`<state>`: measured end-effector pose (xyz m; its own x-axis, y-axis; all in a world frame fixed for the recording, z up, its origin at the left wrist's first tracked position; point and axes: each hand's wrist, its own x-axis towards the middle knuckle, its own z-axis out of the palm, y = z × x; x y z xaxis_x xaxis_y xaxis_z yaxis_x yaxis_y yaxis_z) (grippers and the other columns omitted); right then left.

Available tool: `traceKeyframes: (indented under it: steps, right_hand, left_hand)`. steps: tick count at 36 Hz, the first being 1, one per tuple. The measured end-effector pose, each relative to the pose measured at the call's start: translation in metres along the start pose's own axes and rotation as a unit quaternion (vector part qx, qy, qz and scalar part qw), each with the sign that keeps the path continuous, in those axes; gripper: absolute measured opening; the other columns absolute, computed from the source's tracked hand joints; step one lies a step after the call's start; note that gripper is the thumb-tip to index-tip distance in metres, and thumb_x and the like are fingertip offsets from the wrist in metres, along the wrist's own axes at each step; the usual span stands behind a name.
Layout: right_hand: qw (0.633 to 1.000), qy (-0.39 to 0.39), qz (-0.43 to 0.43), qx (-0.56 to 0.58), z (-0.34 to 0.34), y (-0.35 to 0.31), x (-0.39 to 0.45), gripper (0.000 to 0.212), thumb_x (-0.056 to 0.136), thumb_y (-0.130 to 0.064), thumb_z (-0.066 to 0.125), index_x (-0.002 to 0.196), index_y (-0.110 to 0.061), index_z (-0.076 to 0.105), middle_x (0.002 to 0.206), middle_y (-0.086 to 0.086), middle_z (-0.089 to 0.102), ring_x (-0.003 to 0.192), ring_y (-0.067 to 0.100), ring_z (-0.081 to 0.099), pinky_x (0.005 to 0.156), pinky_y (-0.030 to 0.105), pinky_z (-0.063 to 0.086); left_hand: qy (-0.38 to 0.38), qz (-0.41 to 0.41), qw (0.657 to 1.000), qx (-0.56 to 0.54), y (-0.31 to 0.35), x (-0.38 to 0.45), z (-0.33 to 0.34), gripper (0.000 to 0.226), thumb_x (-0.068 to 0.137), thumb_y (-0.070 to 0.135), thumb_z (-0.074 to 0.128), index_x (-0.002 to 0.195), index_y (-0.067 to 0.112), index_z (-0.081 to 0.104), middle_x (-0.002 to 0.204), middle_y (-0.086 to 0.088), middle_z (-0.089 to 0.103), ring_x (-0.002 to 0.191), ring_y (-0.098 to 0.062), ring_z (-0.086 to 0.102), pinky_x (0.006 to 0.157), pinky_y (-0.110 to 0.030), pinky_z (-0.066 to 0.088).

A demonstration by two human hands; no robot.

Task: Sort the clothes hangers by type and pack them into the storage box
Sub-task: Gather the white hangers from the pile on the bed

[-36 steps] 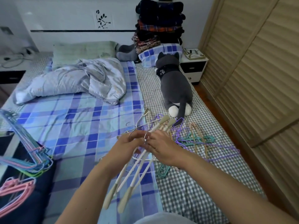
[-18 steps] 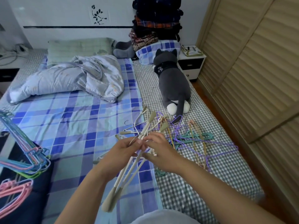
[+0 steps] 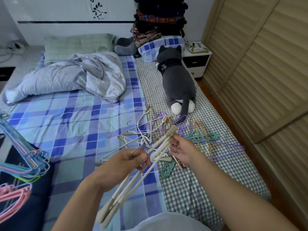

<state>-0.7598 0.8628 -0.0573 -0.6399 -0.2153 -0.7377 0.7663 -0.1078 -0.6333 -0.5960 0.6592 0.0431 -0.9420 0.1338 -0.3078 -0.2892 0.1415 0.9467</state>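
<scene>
My left hand (image 3: 128,162) grips a bundle of cream hangers (image 3: 131,179) by their metal hooks, the bundle slanting from lower left to upper right above the bed. My right hand (image 3: 182,151) hovers just right of the bundle, fingers relaxed and spread over a mixed pile of hangers (image 3: 188,139) in purple, teal, gold and cream on the checked sheet. More cream hangers (image 3: 141,130) lie loose left of that pile. A dark storage box (image 3: 33,205) at the lower left holds blue hangers (image 3: 25,154) and pink hangers (image 3: 13,195).
A grey plush cat (image 3: 178,80) lies beyond the pile. A crumpled quilt (image 3: 70,77) and a pillow (image 3: 78,44) sit at the bed's head, with stacked clothes (image 3: 158,19) behind. A white nightstand (image 3: 196,60) and louvred wardrobe doors (image 3: 258,72) border the bed's right side.
My right hand has let go of the cream bundle and moved right over the mixed pile. My left hand keeps the bundle, now held lower and more to the left.
</scene>
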Motion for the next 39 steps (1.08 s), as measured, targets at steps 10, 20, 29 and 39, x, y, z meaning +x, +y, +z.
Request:
traceKeyframes:
  steps: [10,20,29,39]
  right_hand:
    - [0.993,0.078,0.001,0.094,0.007,0.004,0.003,0.007,0.097,-0.007,0.063,0.096,-0.001,0.066,0.102,0.012,0.067,0.097,0.022,0.065,0.070,0.048,0.055]
    - [0.990,0.118,-0.008,0.072,-0.001,0.009,0.015,0.008,0.094,0.000,0.059,0.087,0.002,0.061,0.094,0.017,0.063,0.092,0.025,0.060,0.098,0.056,0.052]
    - [0.989,0.138,-0.053,-0.029,0.002,0.017,-0.002,0.017,0.102,-0.020,0.054,0.092,-0.008,0.060,0.126,0.005,0.034,0.119,0.022,0.039,0.101,0.052,0.047]
    - [0.950,-0.144,-0.089,-0.263,0.047,0.109,-0.049,0.042,0.075,-0.020,0.063,0.116,-0.021,0.058,0.090,-0.011,0.064,0.078,0.006,0.061,0.071,0.021,0.048]
  left_hand:
    - [-0.009,-0.016,1.000,-0.004,-0.012,-0.001,0.008,0.036,0.092,0.044,0.056,0.089,0.012,0.072,0.107,-0.014,0.071,0.096,-0.013,0.063,0.088,-0.015,0.046]
    - [-0.039,-0.010,0.999,0.015,-0.016,0.007,0.013,0.032,0.098,0.045,0.054,0.084,0.020,0.068,0.094,-0.014,0.066,0.088,-0.010,0.055,0.090,-0.025,0.045]
    - [0.029,-0.021,0.999,0.003,-0.020,0.014,0.015,0.031,0.105,0.037,0.053,0.084,0.022,0.072,0.097,-0.019,0.065,0.085,-0.010,0.055,0.091,-0.028,0.045]
    - [0.120,-0.053,0.985,-0.109,-0.021,0.031,0.018,0.031,0.102,0.038,0.056,0.088,0.016,0.072,0.088,-0.007,0.064,0.088,-0.026,0.060,0.085,-0.045,0.052]
